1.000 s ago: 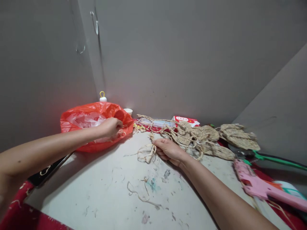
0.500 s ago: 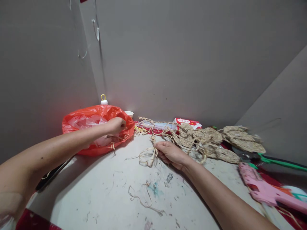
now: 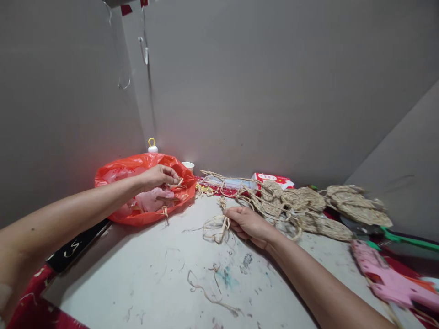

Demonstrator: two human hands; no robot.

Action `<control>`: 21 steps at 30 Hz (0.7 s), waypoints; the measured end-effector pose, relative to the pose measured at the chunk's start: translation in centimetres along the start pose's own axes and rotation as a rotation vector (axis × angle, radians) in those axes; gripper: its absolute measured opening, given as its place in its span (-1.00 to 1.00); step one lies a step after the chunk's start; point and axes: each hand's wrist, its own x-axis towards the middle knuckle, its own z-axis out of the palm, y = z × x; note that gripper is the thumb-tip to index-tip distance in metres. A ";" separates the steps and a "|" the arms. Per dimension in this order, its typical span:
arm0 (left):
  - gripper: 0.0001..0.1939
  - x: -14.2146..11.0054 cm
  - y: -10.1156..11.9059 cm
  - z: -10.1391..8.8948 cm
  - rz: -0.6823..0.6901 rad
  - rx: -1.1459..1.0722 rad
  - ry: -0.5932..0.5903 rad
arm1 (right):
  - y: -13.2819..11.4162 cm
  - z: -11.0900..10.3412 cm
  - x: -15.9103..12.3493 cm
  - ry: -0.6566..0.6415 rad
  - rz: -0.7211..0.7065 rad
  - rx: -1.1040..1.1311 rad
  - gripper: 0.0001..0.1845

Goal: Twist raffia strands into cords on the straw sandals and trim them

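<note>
Over the red plastic bag (image 3: 140, 220), my left hand (image 3: 161, 176) is closed, its fingertips pinching a short pale straw strand (image 3: 179, 182). Crumpled pinkish plastic and straw bits show inside the bag. My right hand (image 3: 248, 225) is closed on the end of a straw braid (image 3: 222, 202) above the table. Pale loose straw ends (image 3: 216, 230) hang in loops beside its fingers. Behind and right of that hand lie coiled, braided straw pieces (image 3: 302, 198), with cords running among them.
A pink glue gun (image 3: 387, 278) and a green-handled tool (image 3: 411, 238) lie at the right. A red-and-white box (image 3: 274, 179), a white cup (image 3: 188, 166) and a white bottle top (image 3: 152, 148) stand near the wall. Loose straw scraps (image 3: 214, 299) lie on the white table (image 3: 113, 278).
My left hand has turned, so its fingers and the pinched strand now show over the bag. My right hand keeps its hold on the braid. The whole view has shifted slightly.
</note>
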 end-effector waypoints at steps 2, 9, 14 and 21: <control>-0.91 -0.1 -0.1 0.5 0.017 -0.029 0.001 | 0.0 0.0 0.0 0.004 -0.003 0.000 -0.59; -0.84 -2.8 -1.0 3.1 -0.080 0.112 -0.205 | 0.0 0.1 -0.1 0.005 0.003 -0.006 -0.60; -0.82 -5.5 -1.5 3.9 0.163 0.687 -0.028 | 0.0 0.0 -0.1 0.001 -0.003 0.016 -0.60; -0.87 -7.7 -1.9 6.1 0.550 0.813 -0.231 | 0.0 0.1 -0.3 0.007 0.002 0.012 -0.59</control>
